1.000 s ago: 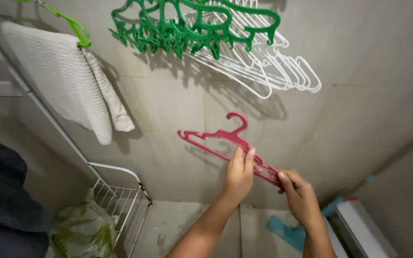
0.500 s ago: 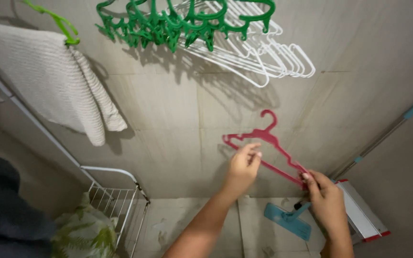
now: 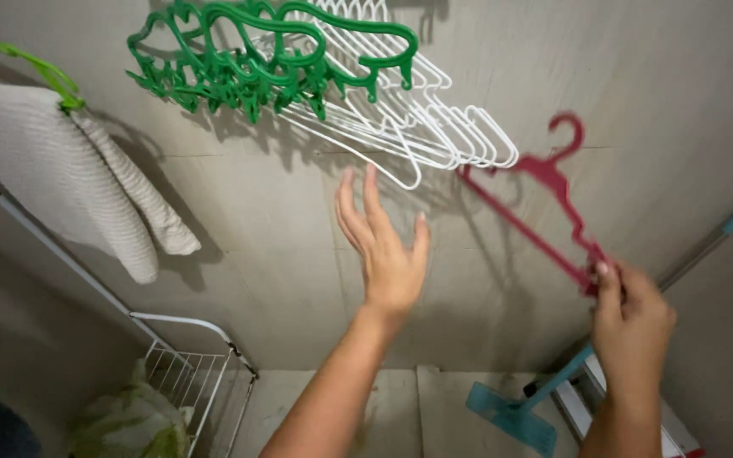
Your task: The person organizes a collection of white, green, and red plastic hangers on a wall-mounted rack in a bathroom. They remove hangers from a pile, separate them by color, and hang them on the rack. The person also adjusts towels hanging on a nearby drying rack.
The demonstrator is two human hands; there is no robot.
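My right hand point(image 3: 631, 321) grips one end of a red plastic hanger point(image 3: 545, 195), held up against the grey wall at the right. My left hand point(image 3: 383, 246) is raised with fingers spread and holds nothing. It hovers just below a bunch of white hangers point(image 3: 434, 127) and green hangers point(image 3: 256, 59) that hang together near the top of the wall.
A white ribbed towel point(image 3: 61, 178) hangs at the left from a green hanger point(image 3: 40, 72). Below it stands a white wire rack point(image 3: 201, 373) with a green bag point(image 3: 125, 420). A teal-handled mop point(image 3: 553, 386) leans at the lower right beside a flat white and red object.
My left hand let go of the red hanger and opened, rising toward the white hangers. My right hand carried the red hanger up and to the right.
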